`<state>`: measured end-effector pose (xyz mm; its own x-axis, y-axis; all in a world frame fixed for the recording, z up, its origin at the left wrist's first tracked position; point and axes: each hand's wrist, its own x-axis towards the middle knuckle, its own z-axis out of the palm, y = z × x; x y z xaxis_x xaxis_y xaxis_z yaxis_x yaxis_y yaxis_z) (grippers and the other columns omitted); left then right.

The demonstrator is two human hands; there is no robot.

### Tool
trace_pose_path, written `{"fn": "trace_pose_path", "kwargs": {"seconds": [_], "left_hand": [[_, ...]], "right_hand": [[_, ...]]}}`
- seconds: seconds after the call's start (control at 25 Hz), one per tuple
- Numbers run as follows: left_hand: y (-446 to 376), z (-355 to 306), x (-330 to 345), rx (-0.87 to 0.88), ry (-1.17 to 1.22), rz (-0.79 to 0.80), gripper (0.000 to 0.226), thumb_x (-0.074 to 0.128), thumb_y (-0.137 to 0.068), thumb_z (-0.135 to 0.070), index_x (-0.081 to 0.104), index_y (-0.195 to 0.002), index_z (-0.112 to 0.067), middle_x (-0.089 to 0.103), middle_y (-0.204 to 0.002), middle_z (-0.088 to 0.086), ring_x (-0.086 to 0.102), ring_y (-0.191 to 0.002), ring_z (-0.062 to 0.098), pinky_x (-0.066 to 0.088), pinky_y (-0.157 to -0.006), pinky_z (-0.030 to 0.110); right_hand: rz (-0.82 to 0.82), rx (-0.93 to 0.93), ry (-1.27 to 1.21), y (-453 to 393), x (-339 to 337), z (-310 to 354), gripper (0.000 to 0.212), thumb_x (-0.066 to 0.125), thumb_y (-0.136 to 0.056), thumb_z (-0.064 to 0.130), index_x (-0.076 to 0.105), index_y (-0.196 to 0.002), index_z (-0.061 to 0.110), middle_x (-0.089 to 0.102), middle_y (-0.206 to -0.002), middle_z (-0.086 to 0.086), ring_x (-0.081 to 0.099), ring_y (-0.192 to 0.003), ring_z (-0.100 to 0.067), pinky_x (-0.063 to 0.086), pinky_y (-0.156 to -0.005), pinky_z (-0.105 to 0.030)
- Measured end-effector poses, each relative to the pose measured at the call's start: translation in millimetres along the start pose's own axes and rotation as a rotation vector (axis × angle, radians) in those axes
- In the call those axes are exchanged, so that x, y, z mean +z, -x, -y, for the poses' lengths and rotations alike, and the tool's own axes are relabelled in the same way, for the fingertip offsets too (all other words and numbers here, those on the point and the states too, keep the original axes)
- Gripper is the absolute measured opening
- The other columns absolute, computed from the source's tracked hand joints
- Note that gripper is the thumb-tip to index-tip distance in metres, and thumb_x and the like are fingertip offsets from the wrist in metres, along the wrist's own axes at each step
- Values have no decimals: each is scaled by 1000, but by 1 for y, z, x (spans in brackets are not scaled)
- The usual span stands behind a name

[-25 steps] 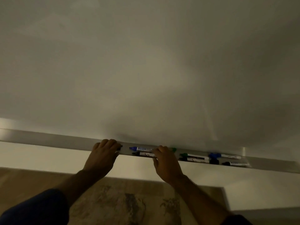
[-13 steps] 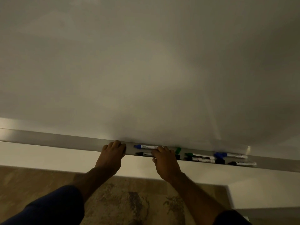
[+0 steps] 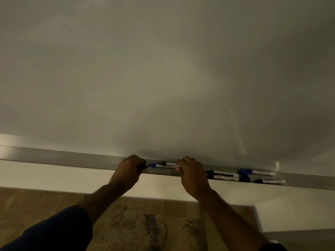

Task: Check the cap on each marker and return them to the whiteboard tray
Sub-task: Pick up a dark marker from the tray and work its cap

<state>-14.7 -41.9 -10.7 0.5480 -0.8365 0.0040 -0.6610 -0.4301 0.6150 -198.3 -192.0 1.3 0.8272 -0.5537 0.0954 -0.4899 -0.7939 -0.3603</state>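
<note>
Since the frame half a second ago we see the left hand (image 3: 126, 172) has closed round a small black cap or marker end (image 3: 142, 166) at the tray's front edge, where before its fingers simply lay over the rim. The right hand (image 3: 192, 173) has shifted slightly left and now curls over the white barrels of two markers in the tray (image 3: 72, 159): a blue-capped marker (image 3: 154, 165) and a black-capped marker (image 3: 164, 163) behind it. Whether the right fingers actually clamp a barrel we cannot tell. Both forearms reach up from below, the left in a dark blue sleeve (image 3: 54, 230). Further right in the tray lie a green marker (image 3: 220, 172), a black marker (image 3: 223, 177), a blue marker (image 3: 253, 172) and another black marker (image 3: 270, 181). Above spreads the dim whiteboard (image 3: 163, 78); below, a pale wall and patterned floor (image 3: 145, 223).
</note>
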Motion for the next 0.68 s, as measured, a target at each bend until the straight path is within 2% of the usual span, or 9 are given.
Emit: {"fn": "trace_pose_path", "kwargs": {"seconds": [0.24,0.4,0.56,0.68], "left_hand": [[-4,-23,-24,33,91,-100,23,74,-77,-11,70,-99,-19,60,-94,-7,57,-76,4,40,-65,7],[-7,-41,-45,31,187,-147,31,80,-71,-13,69,-99,-19,66,-88,-7,62,-77,5,44,-66,11],[-10,-56,-66,53,222,-206,25,82,-68,-13,70,-87,-23,67,-80,-12,61,-72,0,44,-60,10],[-7,-66,-72,71,217,-185,24,82,-68,-13,71,-86,-23,67,-80,-11,62,-73,2,43,-60,10]], "right_hand": [[-122,-90,-125,-7,-36,21,28,54,-94,12,58,-121,14,63,-102,-12,54,-92,-26,49,-78,-39],[-166,-139,-126,-12,-61,31,29,59,-90,8,60,-119,13,62,-93,-13,53,-86,-26,50,-70,-39],[-179,-155,-94,-15,-79,35,29,62,-89,9,62,-117,13,62,-91,-12,53,-85,-26,50,-70,-38],[-163,-180,-82,-12,-86,38,27,60,-90,11,63,-117,14,62,-91,-12,52,-85,-25,47,-70,-37]]}}
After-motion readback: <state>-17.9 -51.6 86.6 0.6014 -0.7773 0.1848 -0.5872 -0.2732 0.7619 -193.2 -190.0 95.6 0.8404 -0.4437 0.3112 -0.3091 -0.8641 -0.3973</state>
